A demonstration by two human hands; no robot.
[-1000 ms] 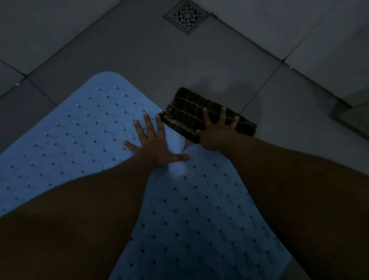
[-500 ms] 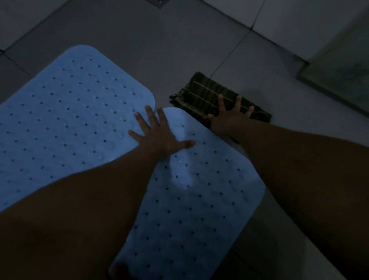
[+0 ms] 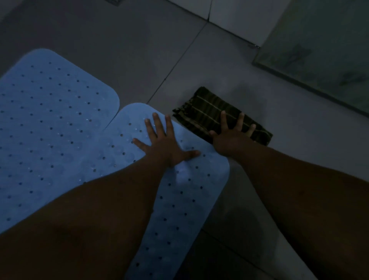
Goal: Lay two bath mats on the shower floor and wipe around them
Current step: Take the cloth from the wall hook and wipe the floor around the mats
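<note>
Two light blue perforated bath mats lie flat on the grey tiled floor. The left mat (image 3: 50,124) overlaps the edge of the right mat (image 3: 179,199). My left hand (image 3: 161,143) presses flat on the right mat's far end, fingers spread. My right hand (image 3: 231,138) lies flat, fingers apart, on a folded dark striped cloth (image 3: 203,114) that rests on the floor just right of the right mat's far corner.
A pale wall base (image 3: 229,18) runs across the top. A glass panel (image 3: 319,60) stands at the upper right. Tile grout lines (image 3: 175,66) cross the floor. A floor drain (image 3: 113,1) shows at the top edge.
The view has swung right and down, so the drain has slid to the top edge. My right hand has pushed the cloth rightwards along the floor. My left hand has shifted onto the right mat.
</note>
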